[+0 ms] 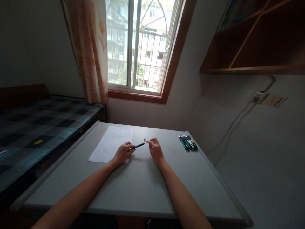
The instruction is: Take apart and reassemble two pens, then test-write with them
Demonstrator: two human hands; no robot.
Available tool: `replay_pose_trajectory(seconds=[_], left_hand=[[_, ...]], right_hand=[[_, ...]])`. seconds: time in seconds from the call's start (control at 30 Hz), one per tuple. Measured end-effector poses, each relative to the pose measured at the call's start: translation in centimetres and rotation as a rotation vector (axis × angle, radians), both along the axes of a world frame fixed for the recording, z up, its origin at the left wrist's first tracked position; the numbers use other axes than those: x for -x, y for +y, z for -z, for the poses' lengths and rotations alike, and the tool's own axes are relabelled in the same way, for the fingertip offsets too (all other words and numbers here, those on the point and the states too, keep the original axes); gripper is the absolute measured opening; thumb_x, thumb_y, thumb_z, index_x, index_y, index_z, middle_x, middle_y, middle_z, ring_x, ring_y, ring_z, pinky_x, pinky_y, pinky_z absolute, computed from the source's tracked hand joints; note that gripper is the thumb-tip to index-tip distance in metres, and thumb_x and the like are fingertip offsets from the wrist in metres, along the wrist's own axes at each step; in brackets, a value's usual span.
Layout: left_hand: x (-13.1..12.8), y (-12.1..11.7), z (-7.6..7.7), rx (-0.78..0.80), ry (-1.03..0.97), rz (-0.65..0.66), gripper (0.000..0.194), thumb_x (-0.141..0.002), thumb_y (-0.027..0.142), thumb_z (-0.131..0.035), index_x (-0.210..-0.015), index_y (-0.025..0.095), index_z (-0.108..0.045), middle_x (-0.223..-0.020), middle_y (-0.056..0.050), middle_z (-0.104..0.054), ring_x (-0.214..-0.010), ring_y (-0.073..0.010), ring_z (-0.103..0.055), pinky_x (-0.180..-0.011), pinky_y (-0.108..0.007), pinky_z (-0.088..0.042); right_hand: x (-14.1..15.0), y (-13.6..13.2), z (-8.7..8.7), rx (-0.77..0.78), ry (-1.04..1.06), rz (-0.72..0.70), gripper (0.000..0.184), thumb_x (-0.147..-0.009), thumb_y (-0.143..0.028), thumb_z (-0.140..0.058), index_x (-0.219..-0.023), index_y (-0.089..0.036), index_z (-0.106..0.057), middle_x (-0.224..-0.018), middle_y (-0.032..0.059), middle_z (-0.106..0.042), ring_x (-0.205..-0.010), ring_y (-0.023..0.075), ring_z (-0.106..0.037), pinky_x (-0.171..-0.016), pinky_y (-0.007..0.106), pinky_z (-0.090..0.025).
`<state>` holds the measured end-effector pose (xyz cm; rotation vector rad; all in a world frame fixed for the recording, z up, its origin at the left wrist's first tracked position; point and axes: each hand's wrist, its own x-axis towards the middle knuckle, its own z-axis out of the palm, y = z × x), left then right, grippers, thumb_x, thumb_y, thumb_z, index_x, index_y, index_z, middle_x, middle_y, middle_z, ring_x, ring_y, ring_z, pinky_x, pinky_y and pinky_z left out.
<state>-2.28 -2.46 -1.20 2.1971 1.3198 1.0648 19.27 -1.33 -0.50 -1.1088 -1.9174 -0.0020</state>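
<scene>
My left hand (123, 152) is closed around the lower end of a blue pen (138, 146), held just above a grey table (133, 187). My right hand (154, 148) pinches the pen's far tip, where a small pale piece (145, 139) shows. The pen spans the gap between both hands. A white sheet of paper (111, 143) lies under and left of my left hand.
A row of several dark pens (188, 142) lies near the table's far right edge. A bed with a checked cover (35, 127) stands to the left. Ahead are a window (138, 47) and curtain (90, 54); a wooden shelf (252, 41) and wall socket (259, 96) are on the right.
</scene>
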Motion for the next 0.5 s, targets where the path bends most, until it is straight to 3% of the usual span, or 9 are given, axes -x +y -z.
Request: replay_pose_trajectory(seconds=[0.27,0.5], left_hand=[[0.0,-0.1,-0.1,0.005,0.022,0.001,0.02,-0.077,0.033,-0.052,-0.086,0.023,-0.067,-0.08,-0.001,-0.056,-0.062,-0.0105,-0.053,-0.062,-0.022,-0.041],[-0.1,-0.1,-0.1,0.003,0.008,0.005,0.019,-0.076,0.032,-0.053,-0.086,0.023,-0.067,-0.079,-0.001,-0.057,-0.062,-0.0105,-0.052,-0.062,-0.023,-0.042]], right_hand=[[0.2,-0.6,-1.1,-0.02,-0.168,0.033,0.029,-0.083,-0.009,-0.038,-0.095,-0.02,-0.063,-0.089,0.0083,-0.051,-0.081,0.0171,-0.048,-0.077,0.035,-0.044],[0.5,-0.7,-1.0,0.007,-0.15,-0.024,0.034,-0.082,-0.008,-0.037,-0.103,-0.022,-0.06,-0.089,0.0076,-0.052,-0.081,0.0175,-0.047,-0.077,0.034,-0.043]])
